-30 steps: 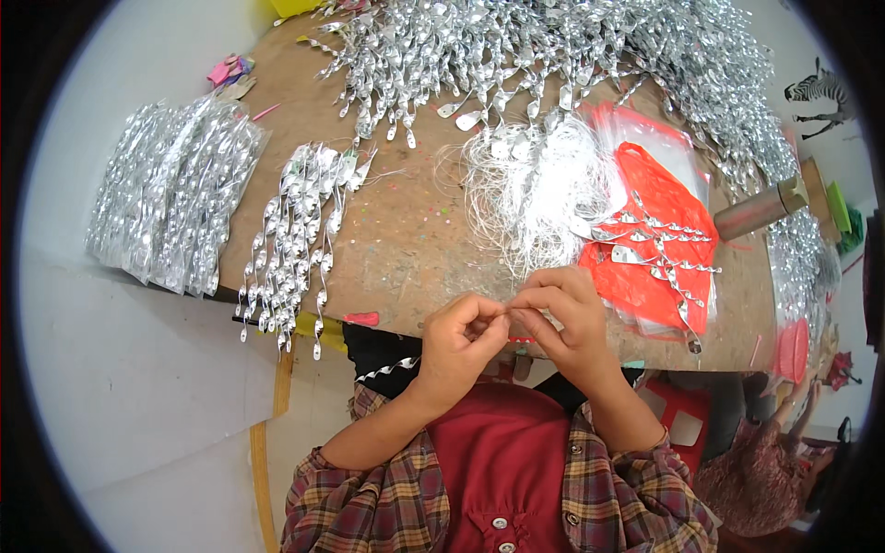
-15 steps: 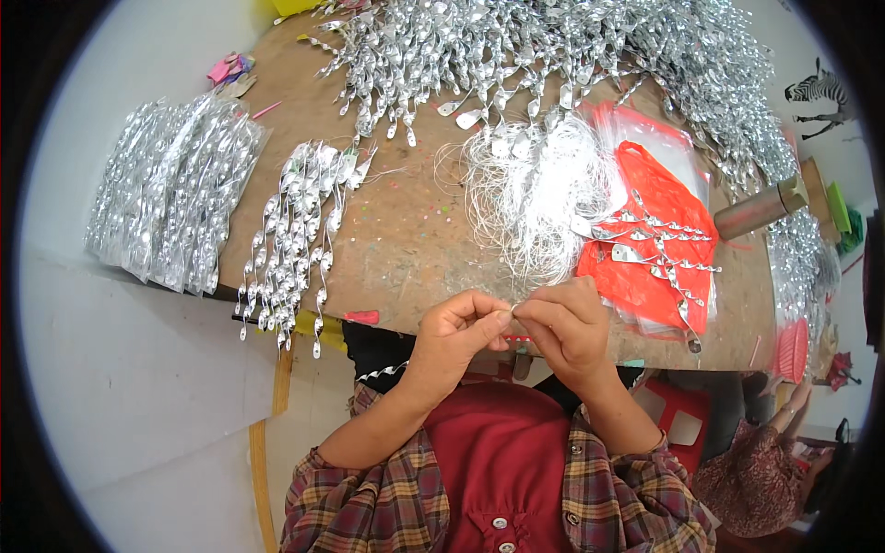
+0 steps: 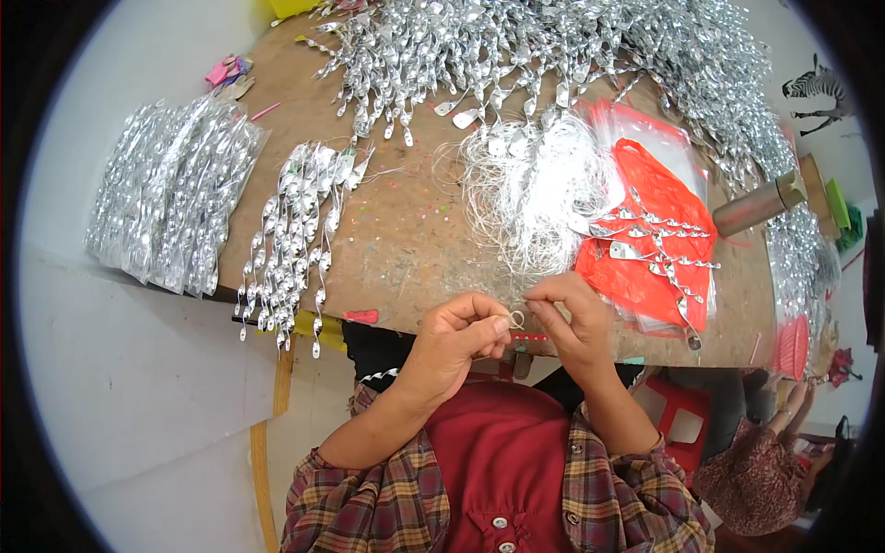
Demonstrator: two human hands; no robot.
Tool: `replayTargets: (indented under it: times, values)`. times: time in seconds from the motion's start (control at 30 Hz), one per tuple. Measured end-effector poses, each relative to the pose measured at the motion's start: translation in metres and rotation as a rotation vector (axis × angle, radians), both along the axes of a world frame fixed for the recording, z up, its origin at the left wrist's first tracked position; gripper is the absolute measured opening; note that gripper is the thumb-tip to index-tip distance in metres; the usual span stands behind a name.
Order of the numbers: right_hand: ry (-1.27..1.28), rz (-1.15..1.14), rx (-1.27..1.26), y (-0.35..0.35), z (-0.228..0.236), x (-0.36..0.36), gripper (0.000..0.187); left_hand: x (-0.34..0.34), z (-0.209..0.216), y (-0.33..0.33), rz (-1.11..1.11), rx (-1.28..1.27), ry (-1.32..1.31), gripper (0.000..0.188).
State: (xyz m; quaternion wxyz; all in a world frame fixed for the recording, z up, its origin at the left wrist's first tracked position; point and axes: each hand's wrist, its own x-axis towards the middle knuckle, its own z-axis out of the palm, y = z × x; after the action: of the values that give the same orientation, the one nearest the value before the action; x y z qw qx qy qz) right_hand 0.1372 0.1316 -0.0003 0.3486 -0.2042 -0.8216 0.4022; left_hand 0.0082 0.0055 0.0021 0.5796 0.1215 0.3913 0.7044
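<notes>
Thread loop [image 3: 516, 319] is pinched between left hand [image 3: 458, 334] and right hand [image 3: 573, 318], both closed, at near bench [image 3: 406, 249] edge. Many silver spirals [image 3: 295, 230] lie finished; loose threads [image 3: 530, 189] remain.

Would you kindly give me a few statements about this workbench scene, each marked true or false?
1. Both hands pinch a small loop of thin thread between them. True.
2. The left hand rests on the orange plastic bags. False: it is held at the near edge of the wooden table, close to the right hand.
3. A bundle of white threads lies on the table beyond the hands. True.
4. The silver spiral ornaments to the left are stacked in a box. False: they lie loose in a row on the table.
</notes>
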Motion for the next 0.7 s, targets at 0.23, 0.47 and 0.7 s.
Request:
replayTargets:
  times: [0.23, 0.47, 0.7]
  values:
    - [-0.026, 0.142, 0.061, -0.0048, 0.0089, -0.0024, 0.012, 0.001, -0.0024, 0.0007, -0.018, -0.003, -0.007, 0.008]
    - [-0.001, 0.138, 0.107, -0.0051, 0.0088, -0.0012, 0.015, 0.0037, -0.0083, 0.0017, 0.025, -0.012, 0.074, 0.009]
    - [-0.008, 0.126, 0.093, -0.0059, 0.0073, -0.0013, 0.015, 0.0035, -0.0064, 0.0019, 0.034, -0.016, 0.134, 0.007]
